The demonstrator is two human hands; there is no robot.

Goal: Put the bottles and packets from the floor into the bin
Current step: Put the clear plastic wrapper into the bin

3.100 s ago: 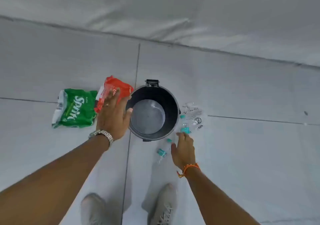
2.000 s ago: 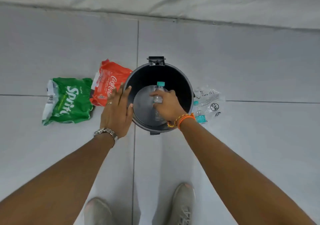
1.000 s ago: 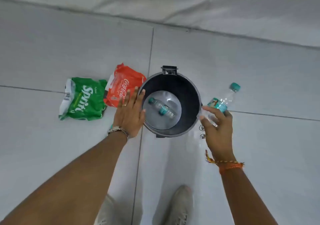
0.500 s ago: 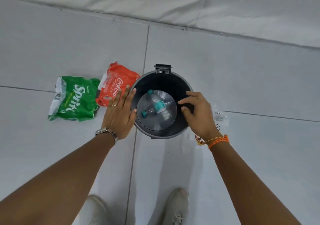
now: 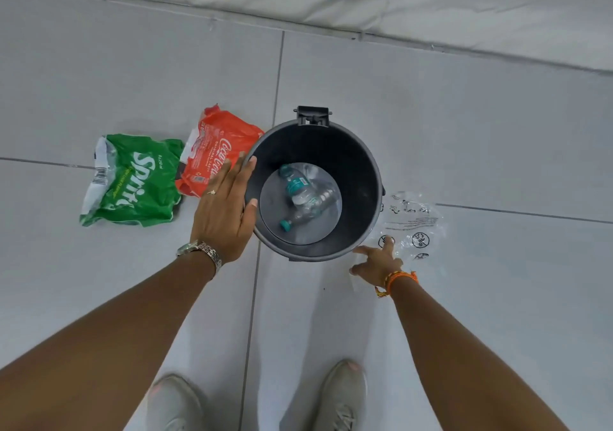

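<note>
A black round bin (image 5: 361, 165) stands on the floor with two clear bottles (image 5: 303, 195) with teal caps and labels lying on its bottom. My left hand (image 5: 225, 211) rests flat against the bin's left rim, fingers spread, holding nothing. My right hand (image 5: 376, 261) is low at the bin's right side, fingers apart, touching the near edge of a clear plastic packet (image 5: 413, 225) printed with black symbols. Left of the bin lie a red Coca-Cola packet (image 5: 215, 155) and a green Sprite packet (image 5: 132, 180).
The floor is large pale grey tiles with dark joints. A white wall or sheet (image 5: 431, 9) runs along the far edge. My two pale shoes (image 5: 341, 397) stand below the bin. The bin's hinge clip (image 5: 313, 115) sticks out at its far side.
My right hand dropped a second bottle into the bin, then moved out and down to the clear packet on the right. My left hand stayed on the bin's rim.
</note>
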